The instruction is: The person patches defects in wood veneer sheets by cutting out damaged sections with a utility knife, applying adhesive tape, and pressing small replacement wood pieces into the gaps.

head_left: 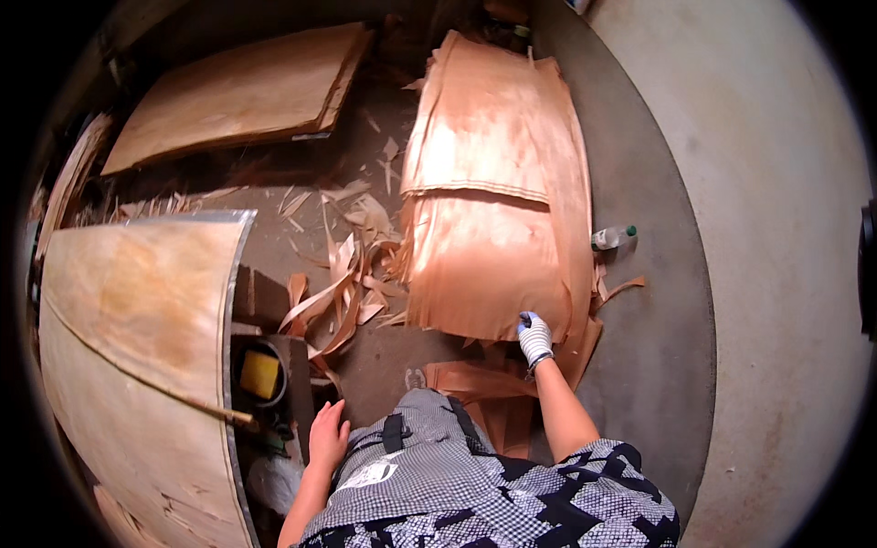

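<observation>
A tall stack of reddish-brown wood veneer sheets (498, 247) stretches away in front of me, with a shorter bundle of sheets (489, 119) lying over its far half. My right hand (535, 336), in a white striped glove with blue fingertips, pinches the near edge of the top veneer sheet. Bare and holding nothing, my left hand (328, 437) hangs beside my checked apron (393, 466), its fingers extended and a little apart. More veneer pieces (484, 388) lie low between my body and the stack.
At left stands a table with a pale board (137, 301) and a thin stick (183, 393). Beside it, a dark bucket (280, 373) holds a yellow block (259, 374). Torn veneer strips (343, 283) litter the floor. A plastic bottle (612, 238) lies right of the stack; another board stack (247, 91) is far left.
</observation>
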The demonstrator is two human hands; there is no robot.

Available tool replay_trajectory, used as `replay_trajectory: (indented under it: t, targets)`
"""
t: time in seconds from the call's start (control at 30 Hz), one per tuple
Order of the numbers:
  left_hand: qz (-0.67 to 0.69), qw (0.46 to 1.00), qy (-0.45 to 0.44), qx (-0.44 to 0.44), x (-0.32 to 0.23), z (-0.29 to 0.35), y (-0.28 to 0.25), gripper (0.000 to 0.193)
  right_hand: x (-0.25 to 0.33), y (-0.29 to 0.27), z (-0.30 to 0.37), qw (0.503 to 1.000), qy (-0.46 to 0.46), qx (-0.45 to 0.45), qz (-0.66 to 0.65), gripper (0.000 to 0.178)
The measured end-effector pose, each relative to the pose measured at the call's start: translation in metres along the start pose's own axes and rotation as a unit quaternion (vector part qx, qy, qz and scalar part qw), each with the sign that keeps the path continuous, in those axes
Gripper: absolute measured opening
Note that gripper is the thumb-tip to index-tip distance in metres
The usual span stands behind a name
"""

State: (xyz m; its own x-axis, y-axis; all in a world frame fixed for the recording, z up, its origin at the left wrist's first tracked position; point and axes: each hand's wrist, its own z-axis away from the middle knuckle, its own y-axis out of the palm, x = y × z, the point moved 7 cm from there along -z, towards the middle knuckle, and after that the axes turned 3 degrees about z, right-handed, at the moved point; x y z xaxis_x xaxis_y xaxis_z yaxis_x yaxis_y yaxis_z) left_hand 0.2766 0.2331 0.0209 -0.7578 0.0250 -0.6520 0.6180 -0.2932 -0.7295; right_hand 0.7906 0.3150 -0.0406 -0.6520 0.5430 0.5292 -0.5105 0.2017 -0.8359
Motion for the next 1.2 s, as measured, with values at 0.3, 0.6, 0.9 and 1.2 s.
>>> replay_trajectory:
  t: [0.3, 0.6, 0.9, 1.2]
  targets:
    - [-0.02, 0.995, -0.041, 0.09, -0.032, -0.052, 0.005, 0.034, -0.079, -0.021, -0.136, 0.969, 0.17, 0.012, 0.178, 0.042]
    - [0.005, 0.977, -0.019, 0.214, -0.054, -0.093, 0.029, 0.036, -0.016, -0.09, -0.12, 0.956, -0.028, -0.025, 0.291, 0.02]
    - [0.464, 0.835, -0.117, 0.27, -0.187, -0.23, 0.115, 0.07, 0.189, -0.052, 0.112, 0.947, -0.235, 0.21, 0.057, 0.036]
    - [0.614, 0.744, -0.109, 0.24, -0.139, -0.197, -0.022, 0.031, 0.145, -0.087, 0.136, 0.887, 0.026, 0.161, -0.432, 0.034]
